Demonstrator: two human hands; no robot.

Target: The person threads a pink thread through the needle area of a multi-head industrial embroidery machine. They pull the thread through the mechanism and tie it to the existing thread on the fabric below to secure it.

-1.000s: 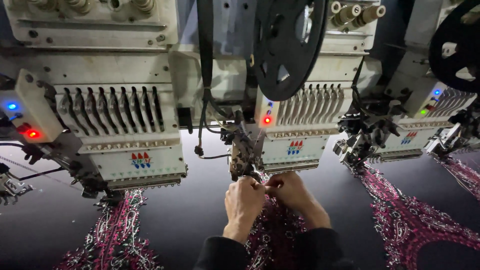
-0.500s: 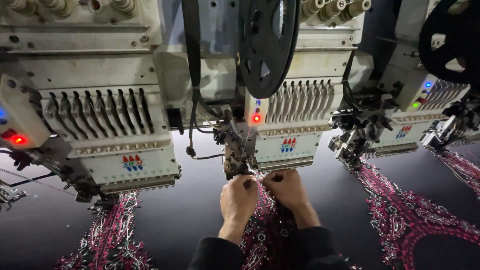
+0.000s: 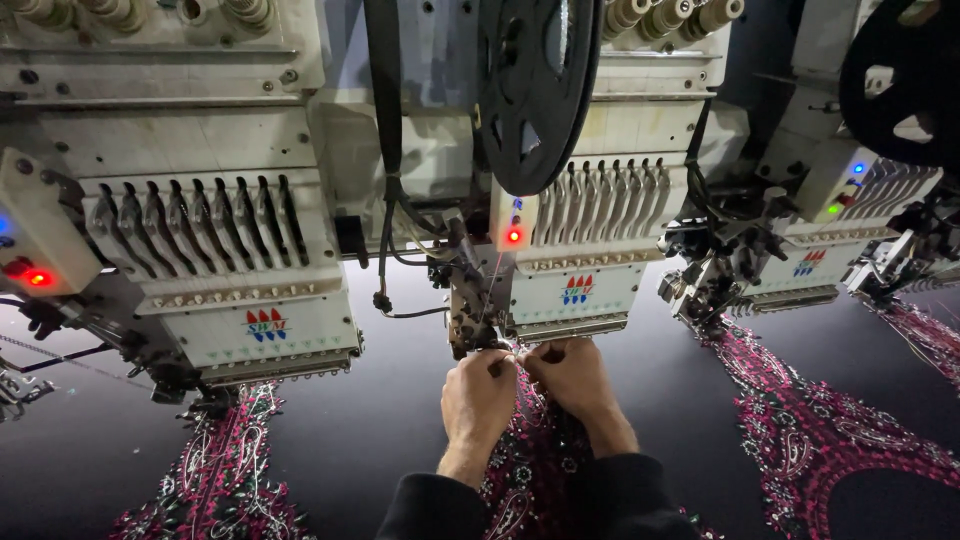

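Observation:
Both of my hands are raised close together under the middle embroidery head (image 3: pixel 572 270). My left hand (image 3: pixel 478 398) pinches something fine by the metal sequin feeder (image 3: pixel 470 320) at the head's left side. My right hand (image 3: pixel 572 380) has its fingertips pinched beside it, near the needle bar. The item between the fingers looks like a thin thread but is too small to make out. Under my wrists lies black fabric (image 3: pixel 400 410) with a pink and white embroidered pattern (image 3: pixel 530 460). A black reel (image 3: pixel 535 80) hangs above the head.
A second embroidery head (image 3: pixel 200 260) stands at left with a red-lit control box (image 3: pixel 30 250), a third head (image 3: pixel 800 250) at right. Pink patterns lie under each, left pattern (image 3: pixel 220 470) and right pattern (image 3: pixel 810 430). Thread cones line the top.
The view has shifted slightly, so the machine heads sit further left. My hands stay pinched together under the middle head, with only small finger movement.

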